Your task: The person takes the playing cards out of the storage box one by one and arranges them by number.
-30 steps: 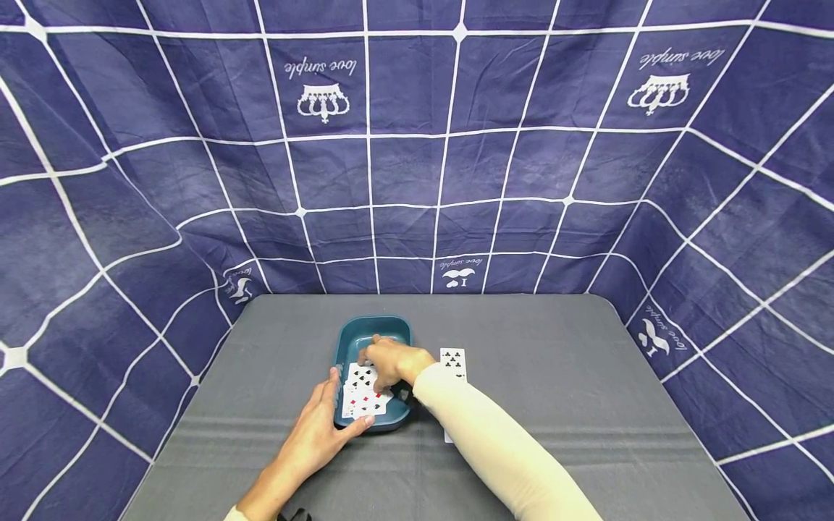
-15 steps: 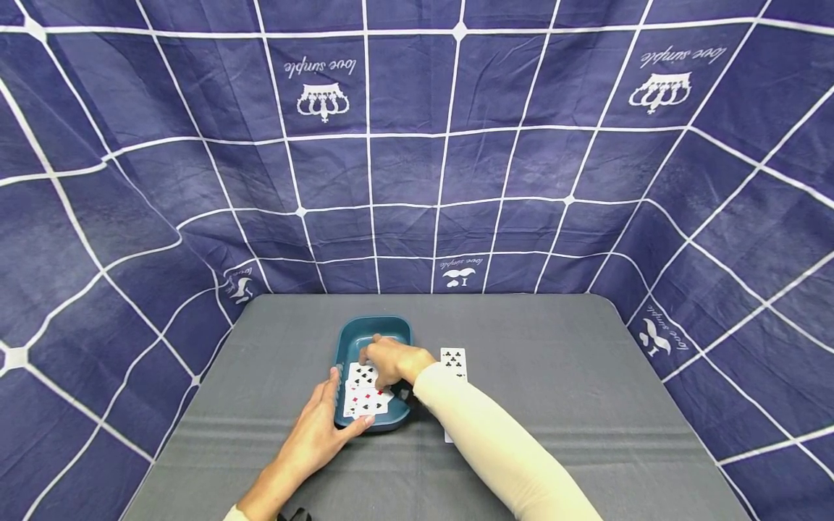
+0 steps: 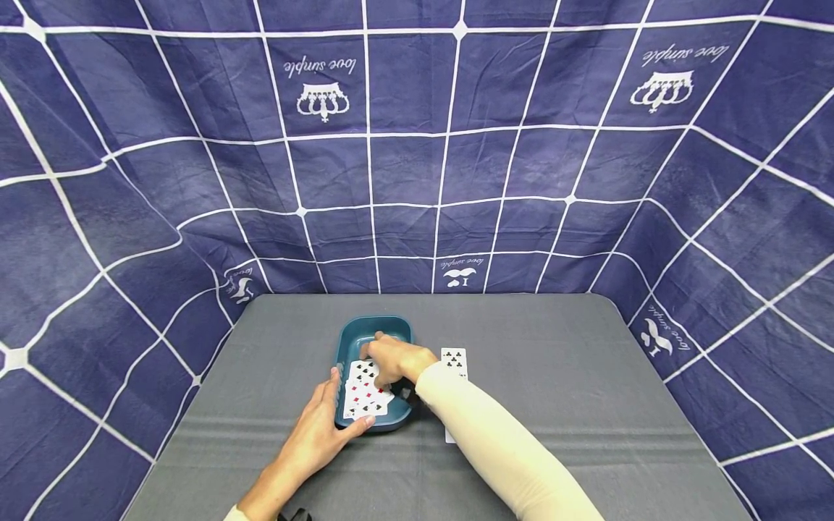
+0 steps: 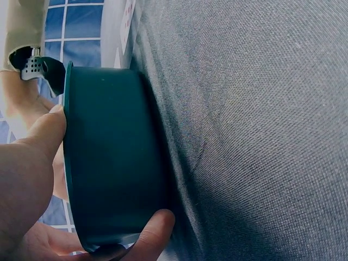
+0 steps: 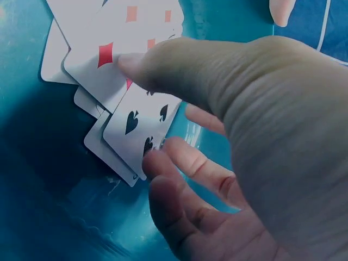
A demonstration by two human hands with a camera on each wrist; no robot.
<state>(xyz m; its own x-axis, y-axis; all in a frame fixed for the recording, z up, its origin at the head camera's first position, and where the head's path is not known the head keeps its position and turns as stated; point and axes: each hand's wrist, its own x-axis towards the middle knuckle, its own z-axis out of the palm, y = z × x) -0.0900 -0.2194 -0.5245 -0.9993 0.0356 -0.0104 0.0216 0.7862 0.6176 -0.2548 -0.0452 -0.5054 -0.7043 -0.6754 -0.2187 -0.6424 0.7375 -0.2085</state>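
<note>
Dark blue cloth (image 3: 410,170), printed with white grid lines (image 3: 459,30), crowns (image 3: 322,99) and upside-down lettering (image 3: 320,66), hangs round three sides of a grey fabric-covered table (image 3: 534,362), under light that seems fairly even.

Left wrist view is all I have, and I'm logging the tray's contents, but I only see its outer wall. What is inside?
Observer: Playing cards, face up, lie inside the tray.
Operator: Is anything over them?
Observer: Yes, the right hand; in the right wrist view its thumb tip is over a diamond card.
Operator: Does any black suit show outside the tray?
Observer: Yes, a clubs card on the table, to the tray's right, partly hidden by the sleeve.
</note>
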